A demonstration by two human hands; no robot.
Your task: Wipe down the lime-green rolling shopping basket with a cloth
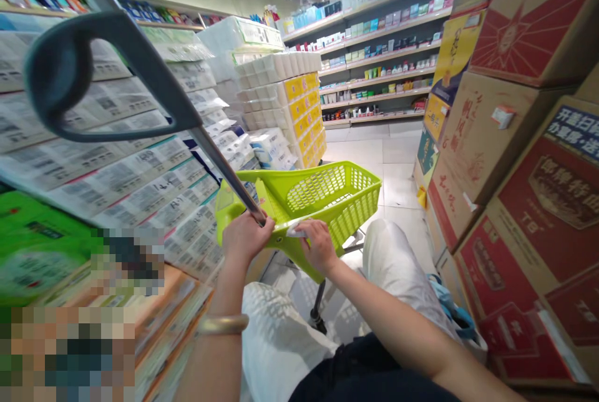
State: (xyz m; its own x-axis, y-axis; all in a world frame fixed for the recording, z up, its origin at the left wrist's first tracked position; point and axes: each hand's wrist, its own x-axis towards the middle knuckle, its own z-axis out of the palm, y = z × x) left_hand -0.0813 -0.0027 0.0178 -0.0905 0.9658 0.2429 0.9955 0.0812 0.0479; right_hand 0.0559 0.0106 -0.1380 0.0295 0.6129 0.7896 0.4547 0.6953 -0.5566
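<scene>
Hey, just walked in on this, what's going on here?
A person in a shop has both hands at a green cart. The left hand grips the cart's metal bar low down, near the basket. The right hand holds something small and white, maybe a tissue, at the basket's near rim. Stacked packs stand to the left, boxes to the right, and stocked shelves at the back.

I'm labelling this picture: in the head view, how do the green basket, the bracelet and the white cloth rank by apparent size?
1. Green basket
2. Bracelet
3. White cloth, partly hidden by right hand
</scene>
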